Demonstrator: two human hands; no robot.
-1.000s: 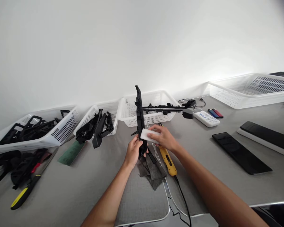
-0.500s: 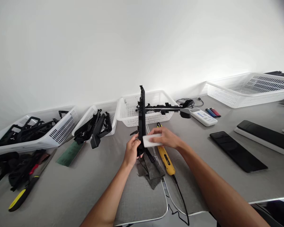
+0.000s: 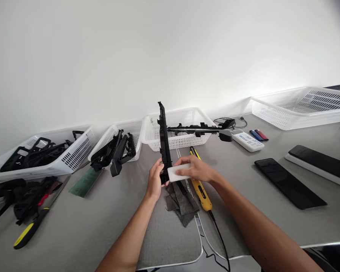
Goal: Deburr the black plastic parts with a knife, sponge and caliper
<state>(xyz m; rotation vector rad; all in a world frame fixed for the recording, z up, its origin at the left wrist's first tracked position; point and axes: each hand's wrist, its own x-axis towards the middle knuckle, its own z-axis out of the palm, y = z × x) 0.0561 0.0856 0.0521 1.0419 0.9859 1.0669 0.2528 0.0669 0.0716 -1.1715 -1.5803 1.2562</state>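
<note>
While the left hand [image 3: 154, 181] pinches the lower end of a long black plastic strip [image 3: 164, 141], mid-frame | long axis near upright, top tipped left | right hand [image 3: 197, 169]: grip pinching a white rectangular foam-like block [image 3: 176, 173] at the strip's lower right edge, contact unclear

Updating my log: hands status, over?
Left hand gripping black plastic strip. Right hand: white sponge at its lower end. Gray cloth, yellow corded tool close by.
</note>
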